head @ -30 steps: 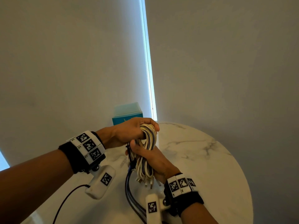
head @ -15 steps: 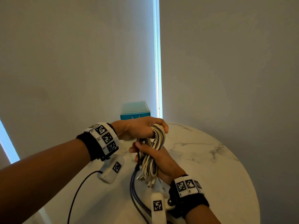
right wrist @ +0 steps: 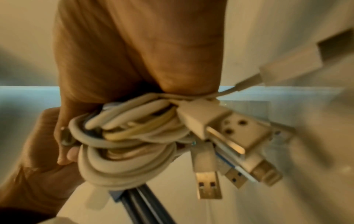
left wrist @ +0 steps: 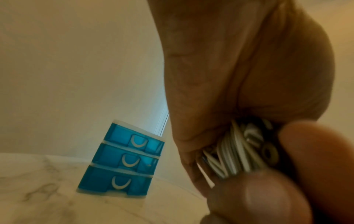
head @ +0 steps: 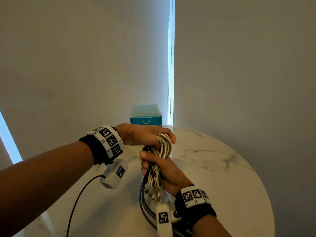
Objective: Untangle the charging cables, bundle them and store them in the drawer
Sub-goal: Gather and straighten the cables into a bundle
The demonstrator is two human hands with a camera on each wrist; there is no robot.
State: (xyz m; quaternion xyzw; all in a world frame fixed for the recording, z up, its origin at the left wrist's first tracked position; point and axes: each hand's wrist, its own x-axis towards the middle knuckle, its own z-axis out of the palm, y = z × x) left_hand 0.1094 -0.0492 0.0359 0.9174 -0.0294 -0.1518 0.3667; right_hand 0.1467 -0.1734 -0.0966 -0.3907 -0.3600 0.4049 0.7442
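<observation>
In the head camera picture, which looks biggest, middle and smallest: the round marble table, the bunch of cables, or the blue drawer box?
Largest to smallest as they look in the head view:
1. marble table
2. bunch of cables, held in both hands
3. blue drawer box

The box stands farther back and is partly hidden behind a hand, so its look may mislead.

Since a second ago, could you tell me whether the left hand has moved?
No; the left hand still grips the cables just in front of the drawers; only the camera turned.
</observation>
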